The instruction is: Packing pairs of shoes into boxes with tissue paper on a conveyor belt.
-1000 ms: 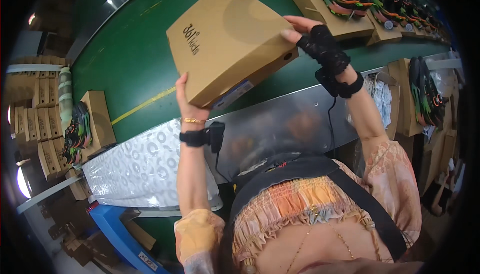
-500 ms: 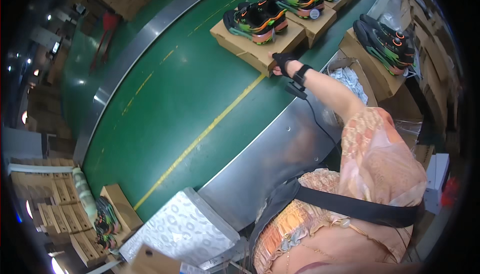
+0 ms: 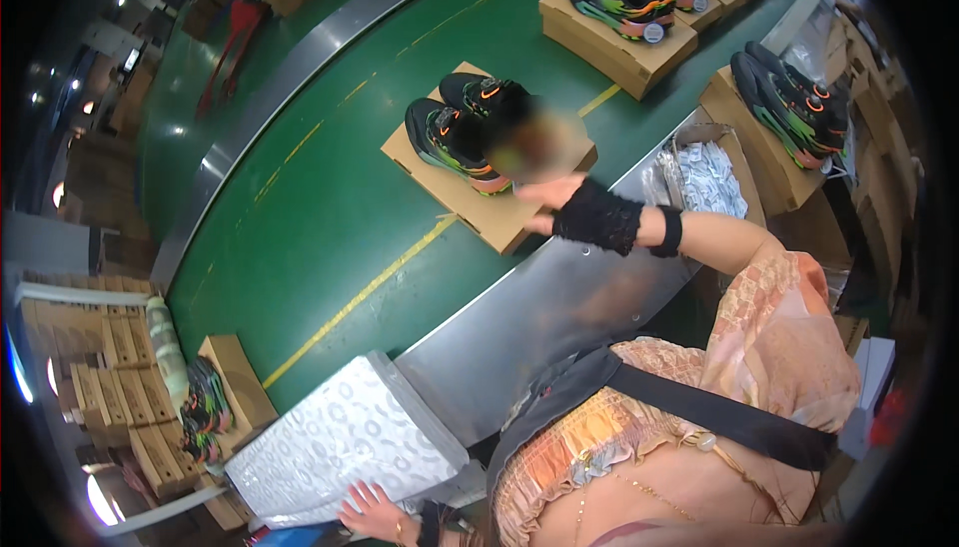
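My right hand (image 3: 561, 209), in a black fingerless glove with a black wrist strap, reaches to the near right side of a brown shoebox (image 3: 478, 215). Its fingers are stretched and apart, at the edge of the box or just over it. On that box stands a pair of black sneakers (image 3: 450, 137) with green and orange trim. A blurred patch covers the toe end of the shoes and some of my fingertips. Low in the picture, my left hand (image 3: 375, 512) is spread open beside a silver-white patterned surface (image 3: 340, 437), holding nothing.
The green conveyor belt (image 3: 300, 247) with yellow lines carries more boxes (image 3: 619, 52) topped with sneakers farther up. Along its near side runs a metal ledge (image 3: 539, 317). At right stand a carton of small packets (image 3: 711, 177) and another sneaker pair (image 3: 789, 107). Stacked shoeboxes (image 3: 115, 392) fill the left.
The nearest box with its sneakers has come down the belt toward me, away from the row, and turned. My right hand moved with it and opened. My left hand has come into view.
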The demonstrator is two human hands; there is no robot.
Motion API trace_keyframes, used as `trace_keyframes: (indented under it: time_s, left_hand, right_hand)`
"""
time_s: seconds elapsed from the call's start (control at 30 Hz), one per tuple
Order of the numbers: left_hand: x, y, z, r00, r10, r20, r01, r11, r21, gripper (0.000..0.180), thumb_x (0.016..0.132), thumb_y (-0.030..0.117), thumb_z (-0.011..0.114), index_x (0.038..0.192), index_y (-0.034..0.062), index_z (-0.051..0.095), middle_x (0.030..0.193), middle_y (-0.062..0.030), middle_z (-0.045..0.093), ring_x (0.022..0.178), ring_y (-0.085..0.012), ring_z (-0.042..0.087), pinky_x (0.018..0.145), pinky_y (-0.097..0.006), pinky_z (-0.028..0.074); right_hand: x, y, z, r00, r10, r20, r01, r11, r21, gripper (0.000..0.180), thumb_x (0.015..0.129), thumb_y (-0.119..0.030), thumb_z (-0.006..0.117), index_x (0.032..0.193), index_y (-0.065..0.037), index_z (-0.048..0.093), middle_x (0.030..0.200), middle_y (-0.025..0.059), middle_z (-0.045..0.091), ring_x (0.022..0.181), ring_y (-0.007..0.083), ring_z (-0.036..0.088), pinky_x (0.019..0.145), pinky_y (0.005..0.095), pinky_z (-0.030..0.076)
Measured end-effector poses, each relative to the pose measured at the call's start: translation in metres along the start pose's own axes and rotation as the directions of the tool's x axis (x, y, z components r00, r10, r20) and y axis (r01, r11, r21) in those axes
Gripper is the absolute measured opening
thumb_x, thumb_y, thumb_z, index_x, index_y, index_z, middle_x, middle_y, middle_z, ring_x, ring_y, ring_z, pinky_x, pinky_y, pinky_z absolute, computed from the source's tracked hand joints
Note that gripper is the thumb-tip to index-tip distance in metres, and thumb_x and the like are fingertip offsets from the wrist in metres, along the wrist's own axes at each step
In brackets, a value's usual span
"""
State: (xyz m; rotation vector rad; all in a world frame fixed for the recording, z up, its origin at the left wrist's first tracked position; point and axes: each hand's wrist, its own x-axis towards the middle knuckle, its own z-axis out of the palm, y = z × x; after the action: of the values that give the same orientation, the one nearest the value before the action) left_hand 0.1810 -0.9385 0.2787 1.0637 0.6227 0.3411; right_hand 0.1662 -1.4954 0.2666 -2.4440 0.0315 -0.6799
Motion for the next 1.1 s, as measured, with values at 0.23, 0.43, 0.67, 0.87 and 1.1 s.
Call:
trace_keyframes:
  time_s: [0.23,0.43,0.67,0.87,1.1]
  left_hand:
    - [-0.015,-0.022,0.098,0.946,-0.027,0.323,-0.052,0.971,0.234,0.052,0.081,0.041,0.049,0.12,0.0079,0.037,0.111,-0.0121,0.047,0.102,-0.0273,0.046,0.085,-0.041,0.038]
    - [-0.032,-0.01,0.153,0.823,-0.084,0.562,-0.121,0.941,0.317,0.041,0.084,0.023,0.05,0.118,0.0021,0.04,0.104,-0.0136,0.051,0.087,-0.023,0.055,0.07,-0.031,0.045]
    - [-0.068,-0.04,0.302,0.349,-0.304,0.886,-0.253,0.88,0.401,0.042,0.085,0.022,0.05,0.117,-0.0027,0.04,0.105,-0.0163,0.052,0.085,-0.025,0.058,0.061,-0.032,0.051]
    - [-0.078,-0.175,0.346,0.14,-0.779,0.612,-0.387,0.526,0.758,0.055,0.083,0.033,0.054,0.121,-0.003,0.038,0.12,-0.0142,0.041,0.088,-0.0283,0.055,0.068,-0.037,0.05]
    - [-0.091,-0.224,0.367,0.245,-0.719,0.65,-0.192,0.621,0.76,0.048,0.078,0.03,0.062,0.111,0.0048,0.038,0.096,-0.0133,0.055,0.076,-0.0241,0.058,0.061,-0.041,0.05]
  right_hand:
    - [0.088,0.014,-0.002,0.967,0.162,0.198,-0.03,0.841,-0.541,0.043,0.059,-0.051,0.065,0.09,-0.02,0.063,0.079,0.0068,0.057,0.083,0.0239,0.052,0.078,0.0358,0.031]
    - [0.055,-0.05,-0.023,0.925,-0.117,0.362,0.211,0.949,-0.233,0.041,0.055,-0.054,0.064,0.055,-0.013,0.058,0.06,0.0083,0.056,0.062,0.0215,0.055,0.055,0.0337,0.041]
    - [-0.046,-0.083,0.052,0.689,-0.698,0.195,0.713,0.701,-0.008,0.019,0.053,-0.026,0.053,0.044,-0.015,0.041,0.058,0.0052,0.049,0.065,0.0235,0.048,0.061,0.0373,0.037]
    - [-0.052,-0.082,0.054,0.745,-0.538,0.395,0.402,0.834,0.378,0.01,0.058,-0.019,0.062,0.056,-0.011,0.056,0.07,0.0057,0.057,0.077,0.027,0.054,0.076,0.0416,0.039]
    - [-0.021,-0.011,0.067,0.978,0.178,0.107,-0.098,0.847,-0.522,0.054,0.072,-0.018,0.053,0.124,-0.015,0.039,0.132,0.0158,0.03,0.121,0.034,0.032,0.086,0.0624,0.027]
